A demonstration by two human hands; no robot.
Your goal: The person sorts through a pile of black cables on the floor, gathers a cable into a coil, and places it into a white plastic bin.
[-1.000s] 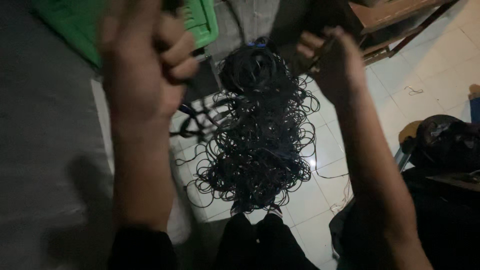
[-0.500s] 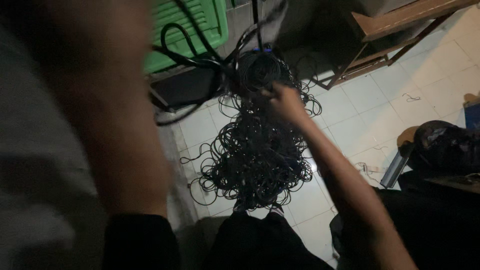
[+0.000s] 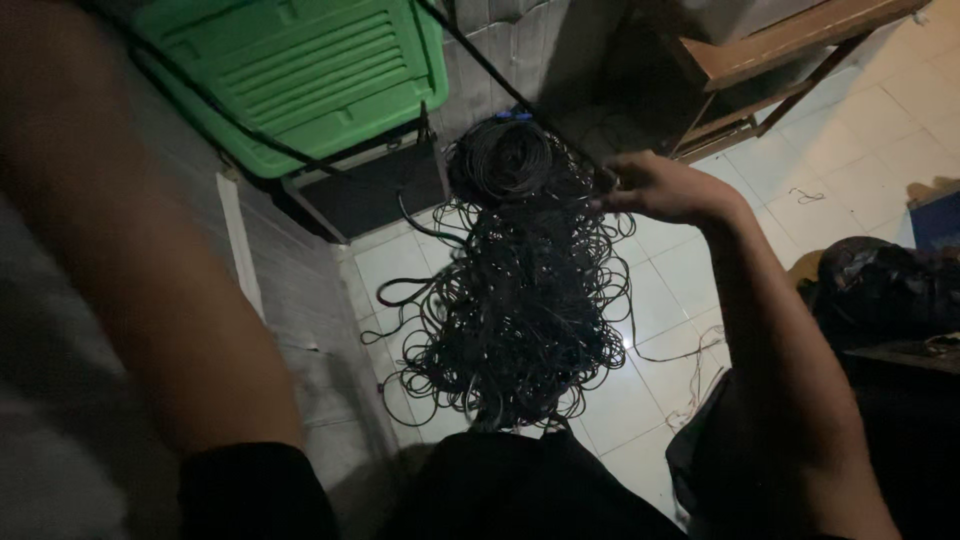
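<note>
A big heap of tangled black wire (image 3: 510, 320) sprawls across the white tiled floor (image 3: 690, 270), mostly unsorted, with only a small neat coil (image 3: 500, 165) above it. The right hand (image 3: 665, 188) pinches a taut strand (image 3: 480, 60) at the heap's edge; the left hand is out of view, only its forearm (image 3: 130, 250) showing.

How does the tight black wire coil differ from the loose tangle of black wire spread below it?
The tight black wire coil is compact, round and neatly wound; the loose tangle of black wire is far larger, with messy loops sprawling over the white tiled floor. The right hand reaches beside the coil, not the tangle. Both are thin black wire.
</note>
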